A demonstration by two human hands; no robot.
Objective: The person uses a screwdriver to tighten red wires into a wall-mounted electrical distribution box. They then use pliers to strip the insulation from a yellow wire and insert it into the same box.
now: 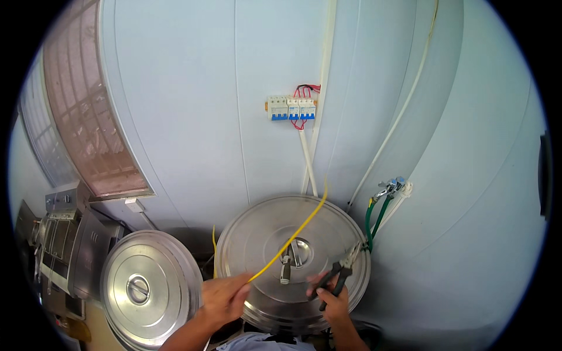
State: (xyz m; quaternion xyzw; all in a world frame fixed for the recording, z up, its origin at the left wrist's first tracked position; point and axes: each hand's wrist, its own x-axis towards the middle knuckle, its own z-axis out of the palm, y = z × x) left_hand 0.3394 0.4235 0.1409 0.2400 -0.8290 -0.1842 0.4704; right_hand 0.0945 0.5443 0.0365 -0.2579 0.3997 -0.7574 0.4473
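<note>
Though curved, smooth yellow wire

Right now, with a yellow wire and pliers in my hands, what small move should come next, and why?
Probably bring the pliers toward the yellow wire: your left hand grips the wire, your right hand holds the pliers, and the two don't touch yet.

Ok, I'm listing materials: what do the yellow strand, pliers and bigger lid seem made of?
Yellow strand: probably smooth plastic outside, from its even colour; core unseen. Pliers: metal head, from its silvery look; dull black grips, likely plastic or rubber. Bigger lid: satin metal, probably stainless steel, from its grey sheen.
</note>
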